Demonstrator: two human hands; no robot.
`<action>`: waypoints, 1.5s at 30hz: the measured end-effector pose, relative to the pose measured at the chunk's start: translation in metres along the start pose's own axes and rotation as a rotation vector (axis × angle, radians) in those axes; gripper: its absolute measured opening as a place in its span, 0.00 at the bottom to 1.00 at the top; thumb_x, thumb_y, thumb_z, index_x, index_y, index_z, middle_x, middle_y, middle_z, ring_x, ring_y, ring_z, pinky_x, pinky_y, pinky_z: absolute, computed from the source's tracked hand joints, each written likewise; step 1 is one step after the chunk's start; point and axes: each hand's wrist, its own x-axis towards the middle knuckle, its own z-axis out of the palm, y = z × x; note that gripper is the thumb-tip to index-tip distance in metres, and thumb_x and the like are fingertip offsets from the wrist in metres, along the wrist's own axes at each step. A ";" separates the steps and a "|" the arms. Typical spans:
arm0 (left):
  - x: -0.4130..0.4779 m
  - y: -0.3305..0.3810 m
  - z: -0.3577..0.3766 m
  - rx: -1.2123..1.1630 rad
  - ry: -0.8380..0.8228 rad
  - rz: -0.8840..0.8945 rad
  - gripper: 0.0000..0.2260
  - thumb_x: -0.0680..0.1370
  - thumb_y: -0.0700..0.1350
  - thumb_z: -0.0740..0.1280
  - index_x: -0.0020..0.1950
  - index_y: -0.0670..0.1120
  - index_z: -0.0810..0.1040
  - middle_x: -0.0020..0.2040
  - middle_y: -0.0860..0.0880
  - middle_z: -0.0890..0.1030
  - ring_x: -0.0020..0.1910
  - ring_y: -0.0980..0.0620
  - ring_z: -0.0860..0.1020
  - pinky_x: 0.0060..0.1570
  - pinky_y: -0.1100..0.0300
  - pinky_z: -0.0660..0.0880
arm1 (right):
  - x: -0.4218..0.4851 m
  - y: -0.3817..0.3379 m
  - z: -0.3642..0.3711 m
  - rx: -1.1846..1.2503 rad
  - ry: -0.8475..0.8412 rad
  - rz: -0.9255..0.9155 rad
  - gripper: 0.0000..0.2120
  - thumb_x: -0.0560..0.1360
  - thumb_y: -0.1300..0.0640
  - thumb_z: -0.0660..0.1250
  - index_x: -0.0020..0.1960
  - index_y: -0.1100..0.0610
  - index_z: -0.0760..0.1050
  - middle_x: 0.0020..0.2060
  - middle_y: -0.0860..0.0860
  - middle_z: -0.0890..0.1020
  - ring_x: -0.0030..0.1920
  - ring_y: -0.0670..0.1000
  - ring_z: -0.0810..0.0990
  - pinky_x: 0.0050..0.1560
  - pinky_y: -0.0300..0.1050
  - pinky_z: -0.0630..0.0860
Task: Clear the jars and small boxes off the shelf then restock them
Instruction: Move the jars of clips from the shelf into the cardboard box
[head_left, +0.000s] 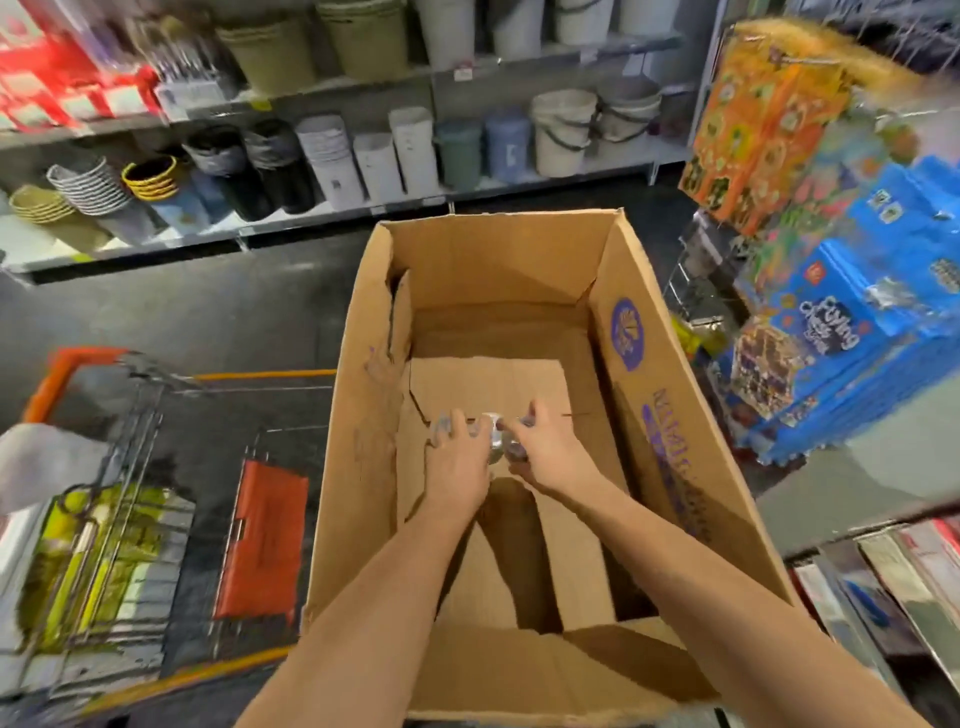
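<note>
Inside the cardboard box, down at its floor, the left hand and right hand each curl round small clear jars, blurred but seemingly touching the bottom. With the box otherwise bare, this is probably the clearing step, and the next move calls for a gentle release without knocking glass. A wire cart stands left of the box, with shelves of bins beyond.

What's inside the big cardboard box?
Inside the cardboard box, the left hand and right hand hold small clear jars over a loose cardboard sheet. Whatever lies under the hands and sheet is hidden.
</note>
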 end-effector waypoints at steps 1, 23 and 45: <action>0.000 -0.001 0.008 -0.015 -0.008 -0.043 0.27 0.76 0.45 0.67 0.72 0.51 0.59 0.68 0.41 0.62 0.66 0.41 0.66 0.58 0.49 0.73 | 0.002 0.002 0.010 0.015 -0.008 -0.003 0.23 0.76 0.53 0.66 0.69 0.51 0.65 0.62 0.61 0.66 0.59 0.61 0.71 0.57 0.53 0.73; 0.008 -0.031 0.061 -0.011 -0.077 -0.207 0.41 0.75 0.50 0.71 0.78 0.49 0.47 0.76 0.45 0.52 0.65 0.44 0.69 0.53 0.54 0.75 | 0.024 -0.016 0.097 0.022 -0.032 0.032 0.39 0.65 0.58 0.75 0.72 0.60 0.63 0.66 0.64 0.69 0.52 0.62 0.76 0.50 0.52 0.75; 0.014 -0.032 0.059 -0.096 -0.101 -0.143 0.38 0.74 0.45 0.71 0.77 0.47 0.51 0.77 0.49 0.51 0.64 0.42 0.68 0.54 0.52 0.76 | 0.031 -0.009 0.095 -0.043 -0.128 -0.043 0.36 0.71 0.56 0.71 0.74 0.61 0.60 0.69 0.63 0.65 0.58 0.62 0.73 0.55 0.54 0.74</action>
